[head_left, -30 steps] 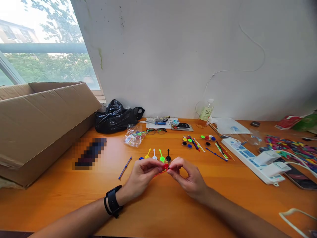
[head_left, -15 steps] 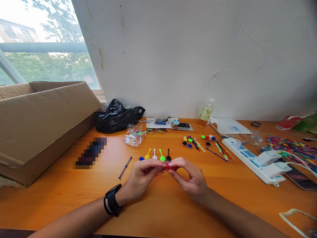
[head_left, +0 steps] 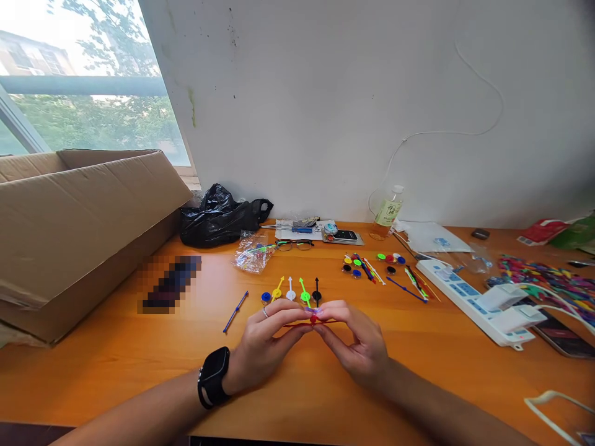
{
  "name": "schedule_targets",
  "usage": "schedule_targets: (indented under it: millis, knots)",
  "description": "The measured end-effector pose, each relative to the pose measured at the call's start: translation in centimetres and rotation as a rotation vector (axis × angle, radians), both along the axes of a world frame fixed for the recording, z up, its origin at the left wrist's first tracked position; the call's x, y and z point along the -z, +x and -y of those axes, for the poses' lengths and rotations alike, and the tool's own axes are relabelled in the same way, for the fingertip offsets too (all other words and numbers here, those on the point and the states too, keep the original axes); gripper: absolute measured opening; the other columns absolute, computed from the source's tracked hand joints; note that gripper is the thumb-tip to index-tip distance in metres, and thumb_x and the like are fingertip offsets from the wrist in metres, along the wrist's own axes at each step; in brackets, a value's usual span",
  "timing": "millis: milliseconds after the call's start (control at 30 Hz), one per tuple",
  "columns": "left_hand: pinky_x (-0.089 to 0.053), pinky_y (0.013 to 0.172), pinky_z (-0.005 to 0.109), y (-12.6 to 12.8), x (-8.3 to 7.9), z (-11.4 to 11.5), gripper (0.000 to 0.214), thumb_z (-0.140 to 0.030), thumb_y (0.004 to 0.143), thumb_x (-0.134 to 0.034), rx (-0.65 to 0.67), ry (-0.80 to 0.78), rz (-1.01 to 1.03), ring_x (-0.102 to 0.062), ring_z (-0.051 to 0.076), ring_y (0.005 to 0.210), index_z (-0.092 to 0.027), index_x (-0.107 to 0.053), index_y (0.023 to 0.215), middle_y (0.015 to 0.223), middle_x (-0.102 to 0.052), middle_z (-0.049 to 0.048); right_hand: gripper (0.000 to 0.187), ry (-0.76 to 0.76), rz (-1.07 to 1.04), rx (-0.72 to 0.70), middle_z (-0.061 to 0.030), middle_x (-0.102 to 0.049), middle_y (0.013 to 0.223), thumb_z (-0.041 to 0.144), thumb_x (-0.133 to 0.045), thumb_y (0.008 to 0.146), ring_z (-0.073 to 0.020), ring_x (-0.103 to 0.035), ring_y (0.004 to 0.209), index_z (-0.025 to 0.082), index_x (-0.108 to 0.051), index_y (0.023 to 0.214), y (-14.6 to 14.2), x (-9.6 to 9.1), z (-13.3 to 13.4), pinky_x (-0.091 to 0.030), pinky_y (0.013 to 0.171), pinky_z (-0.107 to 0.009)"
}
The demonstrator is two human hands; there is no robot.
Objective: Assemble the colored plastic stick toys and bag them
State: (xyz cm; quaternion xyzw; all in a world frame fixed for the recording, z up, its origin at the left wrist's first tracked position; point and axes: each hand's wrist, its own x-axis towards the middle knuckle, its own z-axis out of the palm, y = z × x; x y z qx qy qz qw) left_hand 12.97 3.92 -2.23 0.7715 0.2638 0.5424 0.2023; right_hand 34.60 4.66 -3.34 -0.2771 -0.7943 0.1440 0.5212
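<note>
My left hand (head_left: 267, 341) and my right hand (head_left: 357, 339) meet over the orange table (head_left: 116, 359), fingertips pinched together on a small red disc with a thin red stick (head_left: 314, 319). A black watch sits on my left wrist. Just beyond my fingers stands a row of small coloured pieces: a blue disc (head_left: 265, 297), a yellow one (head_left: 277, 290), a white one (head_left: 290, 290), a green one (head_left: 304, 292) and a black one (head_left: 317, 291), each of the last four with a stick. A loose blue stick (head_left: 235, 311) lies to the left.
A large open cardboard box (head_left: 79, 223) fills the left. A black plastic bag (head_left: 218, 217), glasses (head_left: 294, 245), a bottle (head_left: 387, 213) and loose coloured discs and sticks (head_left: 372, 265) lie further back. A white power strip (head_left: 478, 300) and a phone (head_left: 560, 334) lie right.
Both hands have drawn slightly nearer to me and lowered; the red piece now lies level between the fingertips. The blue disc behind my left hand has come into view.
</note>
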Motion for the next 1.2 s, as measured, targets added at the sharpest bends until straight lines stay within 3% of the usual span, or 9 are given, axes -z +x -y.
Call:
schedule_targets:
  millis: [300,567,1033,1200]
  knots:
    - [-0.063,0.095,0.028,-0.2,-0.4,0.3,0.032,-0.004,0.097,-0.068,-0.024,0.116,-0.059,-0.076,0.019,0.101,-0.022,-0.071,0.123,0.110,-0.078,0.0077,0.029,0.015,0.021,-0.007,-0.0062,-0.079,0.102,0.009,-0.070,0.094,-0.0227,-0.077,0.093,0.027,-0.067,0.116,-0.2,-1.1,0.7,-0.063,0.084,-0.033]
    - [-0.063,0.091,0.030,-0.2,-0.2,0.6,0.032,-0.004,0.096,-0.067,-0.060,0.147,-0.078,-0.076,0.020,0.099,-0.022,-0.069,0.123,0.109,-0.078,0.0088,0.025,-0.011,0.033,0.016,-0.0071,-0.079,0.101,0.013,-0.069,0.095,-0.0242,-0.077,0.091,0.027,-0.067,0.116,-0.3,-0.7,1.1,-0.063,0.083,-0.035]
    - [-0.062,0.092,0.029,0.0,0.6,1.0,0.034,-0.002,0.094,-0.066,-0.094,0.108,-0.100,-0.076,0.021,0.101,-0.021,-0.068,0.122,0.107,-0.077,0.0083,0.026,-0.079,0.035,-0.056,-0.0061,-0.078,0.100,0.009,-0.068,0.095,-0.0226,-0.075,0.089,0.027,-0.068,0.113,-0.3,-0.7,1.1,-0.061,0.082,-0.034]
    - [-0.061,0.092,0.028,0.2,0.3,0.7,0.030,-0.004,0.096,-0.067,-0.090,0.061,-0.058,-0.075,0.019,0.100,-0.021,-0.070,0.120,0.107,-0.078,0.0075,0.019,-0.189,-0.033,-0.055,-0.0051,-0.076,0.097,0.014,-0.069,0.097,-0.0205,-0.073,0.086,0.026,-0.070,0.111,-0.5,-0.6,1.1,-0.060,0.081,-0.032]
